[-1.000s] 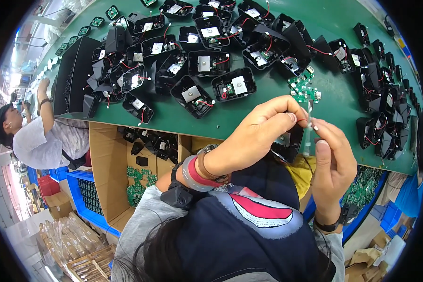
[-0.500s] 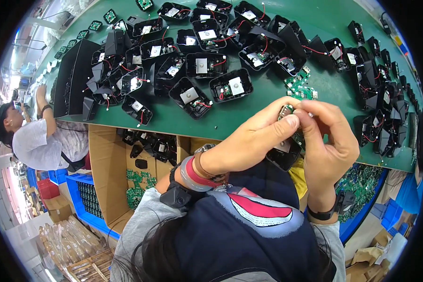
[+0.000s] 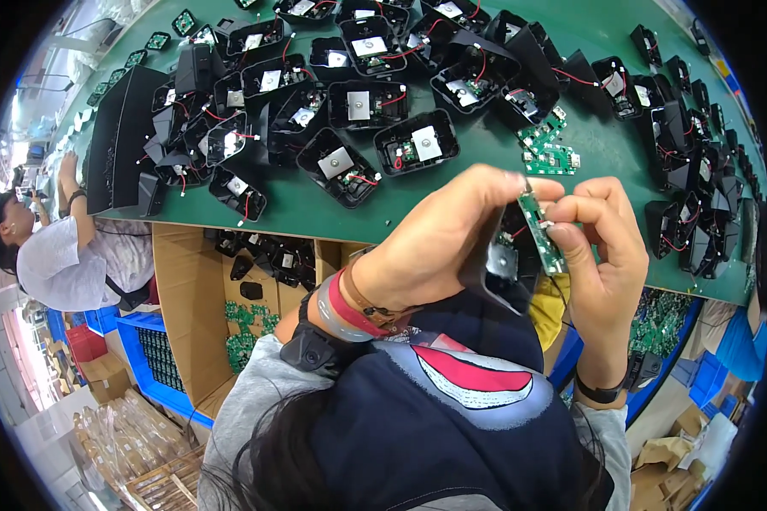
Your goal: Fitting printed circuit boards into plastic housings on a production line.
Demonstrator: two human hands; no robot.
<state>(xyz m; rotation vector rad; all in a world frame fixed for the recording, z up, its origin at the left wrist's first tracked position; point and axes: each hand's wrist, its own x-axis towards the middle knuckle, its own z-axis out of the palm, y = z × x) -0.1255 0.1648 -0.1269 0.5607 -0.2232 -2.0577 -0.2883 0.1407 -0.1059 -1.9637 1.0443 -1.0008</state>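
1. Plastic, black and thin-walled, forms the tilted housing (image 3: 517, 288) grasped in our left hand (image 3: 435, 234); inside it we see a shiny metal plate (image 3: 501, 261) and a bit of red wire.
2. Just beside the housing's right side, between our two hands, a narrow green circuit board (image 3: 540, 230) stands steeply aslant, flat-faced and straight-edged.
3. Our right hand (image 3: 603, 247) pinches the board's edge between thumb and forefinger; our left fingertips come to its upper end, though we cannot tell whether they press on it.
4. Beneath and beyond, we have the smooth green bench (image 3: 298, 213), crowded with open black shells (image 3: 379, 109) bearing squarish pale plates and thin red leads. Nearer our hands lie loose green boards (image 3: 551, 159), rough with small metal parts.
5. Around us, below the bench, are a cardboard box (image 3: 187, 324) of plain brown panels, a blue bin (image 3: 166, 387) and crumpled yellow cloth (image 3: 550, 315). At our left another person (image 3: 68, 264) in a pale top reaches toward the bench.
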